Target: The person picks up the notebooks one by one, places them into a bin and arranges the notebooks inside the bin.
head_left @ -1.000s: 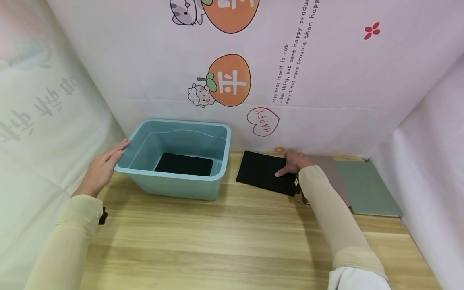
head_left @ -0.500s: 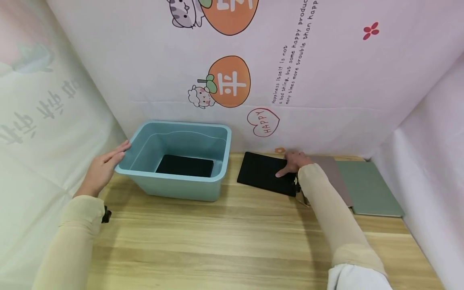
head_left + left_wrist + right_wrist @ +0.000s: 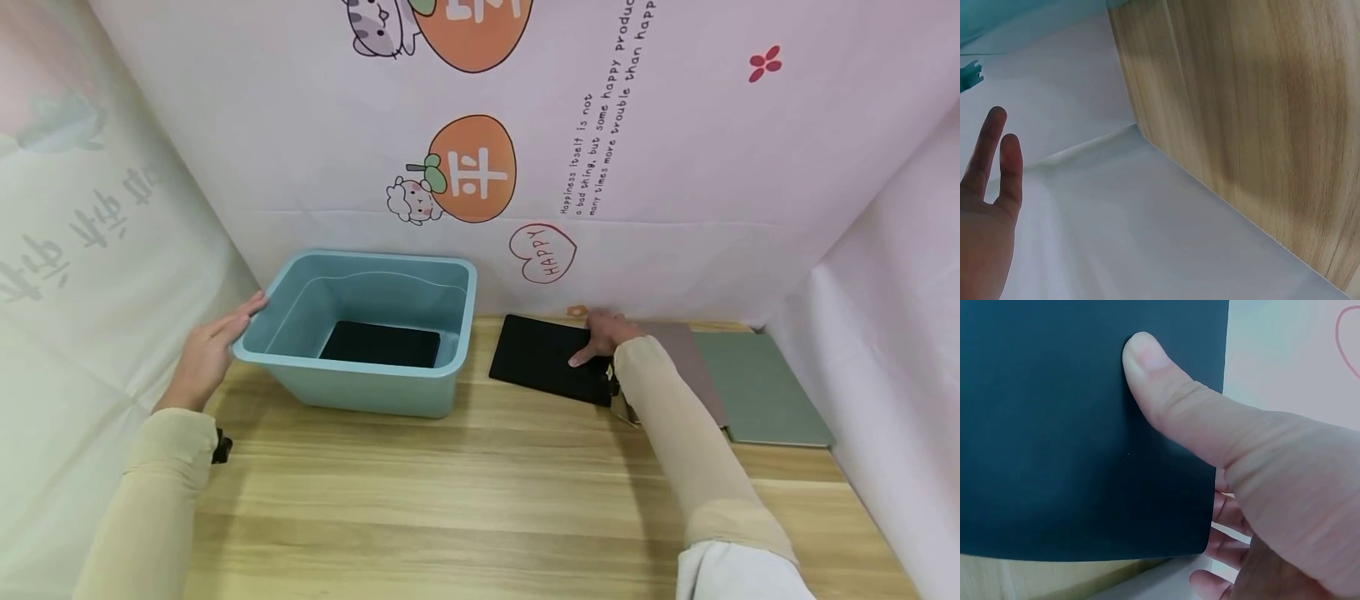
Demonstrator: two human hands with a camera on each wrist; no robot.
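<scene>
We can't see most fingertips of the right hand (image 3: 611,335); they hide under a thin, flat, black rectangular thing (image 3: 542,353). The pale blue plastic tub (image 3: 360,393) covers part of another black rectangle (image 3: 382,344) inside. We spot almost no change since the earlier picture. The right hand pinches its black thing, thumb on top, to the tub's right. The left hand (image 3: 204,354) touches the tub's left rim, fingers straight.

One bin (image 3: 375,390), two black books (image 3: 527,354) and two coloured books (image 3: 765,387) show.
</scene>
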